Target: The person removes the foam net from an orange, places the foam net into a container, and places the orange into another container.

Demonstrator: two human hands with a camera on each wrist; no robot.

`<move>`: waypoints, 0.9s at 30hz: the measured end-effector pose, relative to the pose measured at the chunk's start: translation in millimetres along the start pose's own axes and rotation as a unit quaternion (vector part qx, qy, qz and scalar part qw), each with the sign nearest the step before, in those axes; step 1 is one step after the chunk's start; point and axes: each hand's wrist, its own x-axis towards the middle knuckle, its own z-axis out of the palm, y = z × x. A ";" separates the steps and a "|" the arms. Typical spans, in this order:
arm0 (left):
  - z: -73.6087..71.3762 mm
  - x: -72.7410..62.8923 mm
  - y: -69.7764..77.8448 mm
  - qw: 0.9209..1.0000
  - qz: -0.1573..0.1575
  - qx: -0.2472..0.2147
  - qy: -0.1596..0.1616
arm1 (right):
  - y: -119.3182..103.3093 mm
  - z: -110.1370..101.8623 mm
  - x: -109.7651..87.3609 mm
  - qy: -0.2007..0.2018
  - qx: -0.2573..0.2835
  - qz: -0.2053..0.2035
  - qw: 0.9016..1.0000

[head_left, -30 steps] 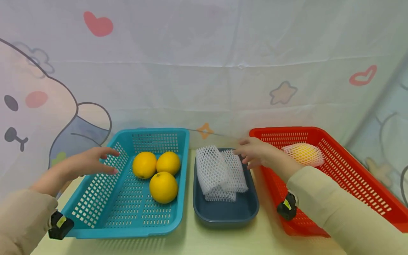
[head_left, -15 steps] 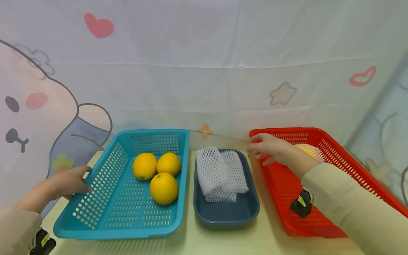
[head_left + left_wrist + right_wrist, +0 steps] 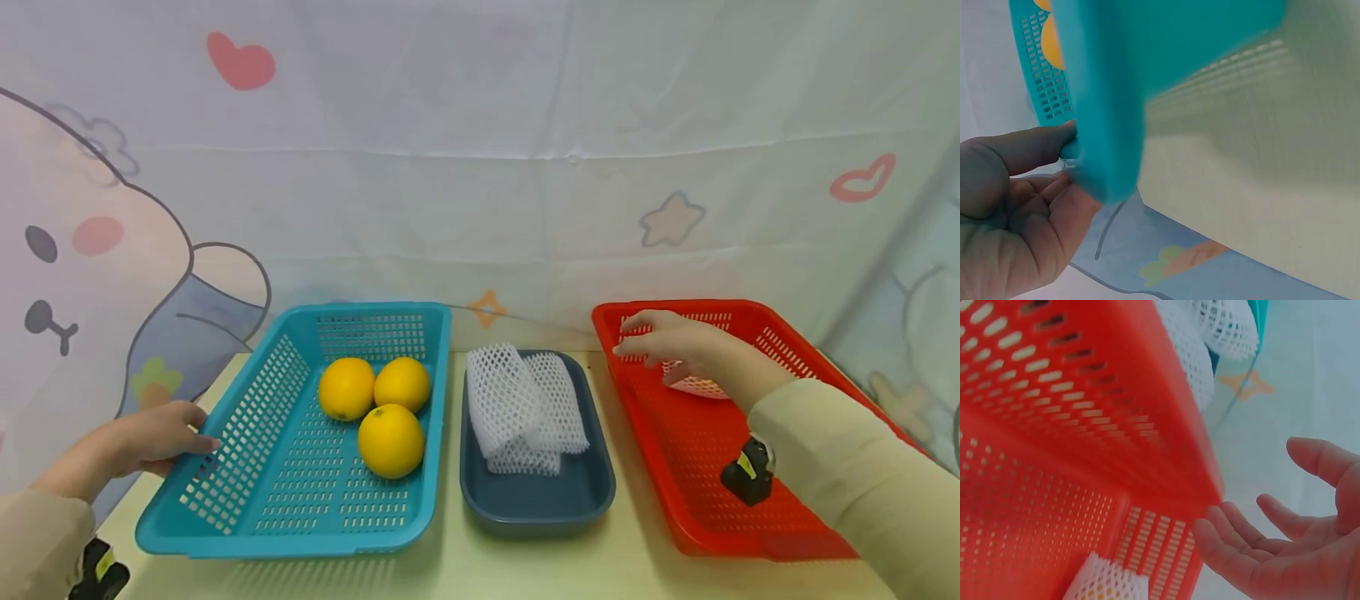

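Note:
My left hand (image 3: 161,433) grips the left rim of a turquoise plastic basket (image 3: 300,492), thumb inside and fingers outside and under the rim in the left wrist view. Three oranges (image 3: 391,441) sit together at the basket's right side. My right hand (image 3: 682,342) hovers over the back left part of a red basket (image 3: 720,458), its fingers loosely bent and holding nothing. Under that hand lies a fruit in a white foam net (image 3: 1107,584), partly hidden in the head view.
Between the baskets stands a dark blue tray (image 3: 532,504) with several white foam net sleeves (image 3: 502,400) in it. A pale table (image 3: 450,575) carries everything. Behind hangs a printed cloth (image 3: 465,208).
My left hand has moved left and down from over the turquoise basket and now holds its left rim. My right hand has shifted right, from beside the tray to over the red basket.

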 end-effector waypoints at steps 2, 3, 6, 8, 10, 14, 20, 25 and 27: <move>0.0 0.6 -0.6 1.000 -0.005 0.006 0.003 | 3.7 -3.5 0.4 -0.001 -0.006 -0.001 1.000; -0.3 0.9 -0.8 1.000 -0.005 0.012 0.004 | 5.3 -4.9 0.5 -0.002 -0.007 -0.002 1.000; -0.8 1.2 -0.6 1.000 -0.012 0.026 0.005 | 10.6 -8.7 0.8 -0.002 -0.016 -0.005 1.000; -1.0 0.9 -0.3 0.999 -0.014 0.030 0.005 | 14.4 -10.6 1.1 0.000 -0.023 -0.006 1.000; -0.9 0.4 -0.4 1.000 -0.013 0.024 0.003 | 18.5 -12.8 1.5 0.002 -0.030 -0.008 1.000; -1.0 0.2 -0.2 1.000 -0.003 0.013 -0.001 | 27.0 -19.0 2.7 0.002 -0.047 -0.013 0.999; -1.9 1.4 0.7 1.000 0.006 0.010 -0.009 | 39.9 -29.8 4.4 -0.003 -0.082 -0.024 0.996; -3.0 1.4 -1.4 1.000 0.006 -0.009 -0.013 | 50.2 -38.1 6.8 0.000 -0.090 -0.023 0.996; -3.5 1.7 -2.5 1.000 0.006 -0.017 -0.016 | 53.8 -40.8 7.8 0.004 -0.089 -0.022 0.996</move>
